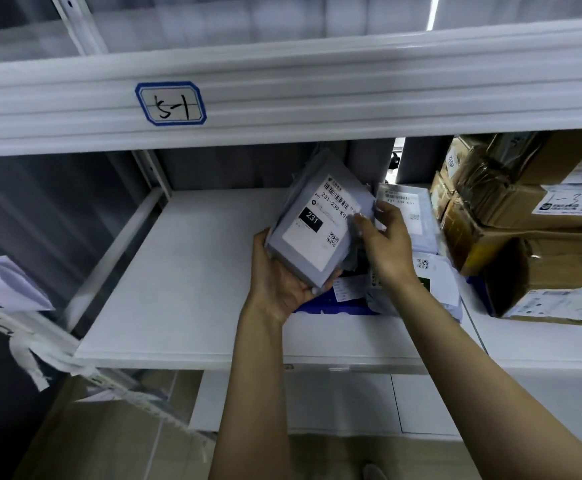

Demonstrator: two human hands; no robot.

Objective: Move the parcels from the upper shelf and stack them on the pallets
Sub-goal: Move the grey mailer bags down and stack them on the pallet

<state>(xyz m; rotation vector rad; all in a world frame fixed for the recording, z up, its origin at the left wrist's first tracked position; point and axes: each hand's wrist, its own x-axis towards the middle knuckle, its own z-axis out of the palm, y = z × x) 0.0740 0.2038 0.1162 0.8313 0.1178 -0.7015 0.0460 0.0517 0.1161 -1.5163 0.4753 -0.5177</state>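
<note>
— Grey plastic, the parcel (312, 233) the person has picked: a soft mailer with a white label reading 231. The left hand (282, 282) cups it from below, fingers closed around its lower edge, and it is tilted up, clear of the shelf (185, 271).

— And the right hand (385, 242)?

— Its fingertips pinch the mailer's upper right edge, so both hands are clamped on the one parcel.

— How far along does the job look?

— Early or midway, at a guess. The shelf's left half is bare, but flat mailers (411, 216) lie just beside the hands, and brown cartons (532, 230) are stacked at the right. No pallets are in view, so nothing can be said of the stack.

— Anything in the way?

— The beam above, with its handwritten tag (171, 103), hangs low over the opening, and a loose paper (2, 289) juts out at the left.
</note>
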